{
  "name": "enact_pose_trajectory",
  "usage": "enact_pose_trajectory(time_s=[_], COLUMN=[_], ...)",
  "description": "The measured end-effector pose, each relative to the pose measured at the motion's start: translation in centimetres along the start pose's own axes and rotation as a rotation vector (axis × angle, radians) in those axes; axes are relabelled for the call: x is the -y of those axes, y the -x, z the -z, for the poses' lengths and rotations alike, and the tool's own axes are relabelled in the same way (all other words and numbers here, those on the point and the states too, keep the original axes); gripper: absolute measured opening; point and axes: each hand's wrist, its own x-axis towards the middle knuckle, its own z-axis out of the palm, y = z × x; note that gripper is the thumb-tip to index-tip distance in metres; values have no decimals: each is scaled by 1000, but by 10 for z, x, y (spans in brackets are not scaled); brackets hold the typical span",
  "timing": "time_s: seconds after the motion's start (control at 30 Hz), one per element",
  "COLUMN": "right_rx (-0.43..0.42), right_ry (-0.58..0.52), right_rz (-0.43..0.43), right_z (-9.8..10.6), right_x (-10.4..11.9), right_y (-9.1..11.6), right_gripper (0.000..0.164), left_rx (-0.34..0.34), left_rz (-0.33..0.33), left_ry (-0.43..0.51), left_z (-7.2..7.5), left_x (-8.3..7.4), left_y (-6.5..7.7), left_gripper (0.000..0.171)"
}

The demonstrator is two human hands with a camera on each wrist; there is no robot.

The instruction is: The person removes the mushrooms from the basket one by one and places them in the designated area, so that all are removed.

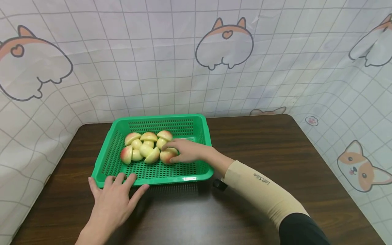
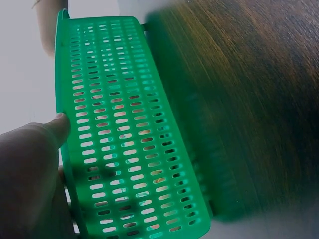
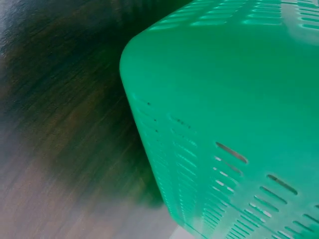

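In the green basket (image 1: 145, 182) lie several toy mushrooms, with red-and-yellow caps and pale stems. My right hand (image 1: 186, 151) reaches over the basket's right side and grips a mushroom (image 1: 166, 156) by its rounded cap. Other mushrooms, such as one with its cap on the left (image 1: 126, 155), sit close together to the left of that hand. My left hand (image 1: 111, 200) holds the near left rim, fingers over the edge. The left wrist view shows its thumb (image 2: 59, 127) against the rim. The basket wall (image 3: 219, 79) hides the right hand's fingers in the right wrist view.
The basket stands on a dark wooden table (image 1: 260, 149), towards its back left. A white grid-patterned cloth (image 1: 171, 81) with dog drawings hangs behind and at both sides. A small black object (image 1: 219, 184) shows beneath the right forearm.
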Motion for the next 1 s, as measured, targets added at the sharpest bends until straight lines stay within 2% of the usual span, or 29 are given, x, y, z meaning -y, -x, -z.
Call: enact_pose_trajectory(time_s=[0.37, 0.77, 1.0], right_rx=[48, 37, 14], right_ry=[-10, 15, 22], right_rz=[-14, 16, 52], right_z=[-1, 1, 2], right_x=[0, -1, -2], right_y=[1, 0, -1], right_gripper=[43, 48, 38], left_rx=[-4, -18, -18], left_rz=[4, 7, 8], left_ry=[6, 10, 13], left_z=[0, 0, 1], left_x=[-1, -1, -2], left_y=[-1, 0, -1], left_gripper=[60, 59, 59])
